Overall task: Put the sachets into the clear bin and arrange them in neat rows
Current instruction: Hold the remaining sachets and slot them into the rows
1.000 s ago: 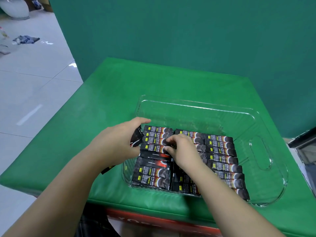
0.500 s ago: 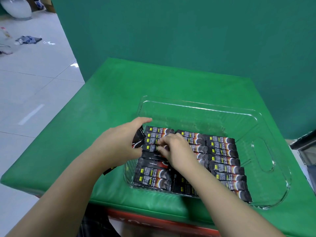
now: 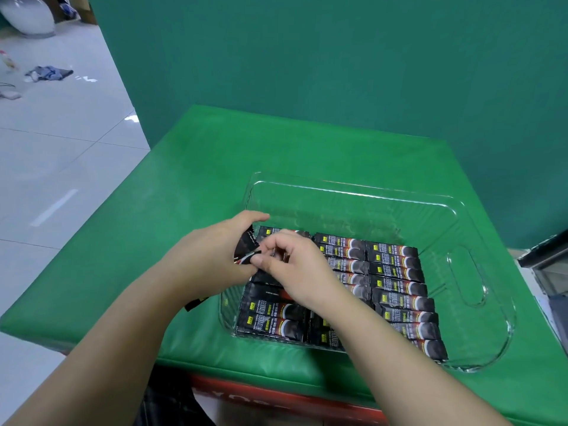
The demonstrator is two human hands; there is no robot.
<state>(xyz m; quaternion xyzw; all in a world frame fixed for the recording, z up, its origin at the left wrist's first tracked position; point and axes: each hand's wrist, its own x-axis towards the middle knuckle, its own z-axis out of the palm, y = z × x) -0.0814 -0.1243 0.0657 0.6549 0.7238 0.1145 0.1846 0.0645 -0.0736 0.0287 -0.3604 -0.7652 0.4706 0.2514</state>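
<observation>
Left hand (image 3: 212,259) grips sachet bundle (image 3: 246,249); right hand (image 3: 295,265) pinches one, hiding rows beneath.

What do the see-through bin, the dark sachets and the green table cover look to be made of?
Clear rectangular bin: rigid glossy plastic, by its transparent walls and bright rim highlights. Dark printed sachets: probably laminated film or foil, slightly shiny, with crimped ends. Green table cover: apparently padded vinyl or leatherette, with soft sheen and rounded edges.

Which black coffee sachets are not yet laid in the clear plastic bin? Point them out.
The bunch of black sachets gripped in the left hand, over the clear bin's left wall; the right hand pinches one.
</observation>
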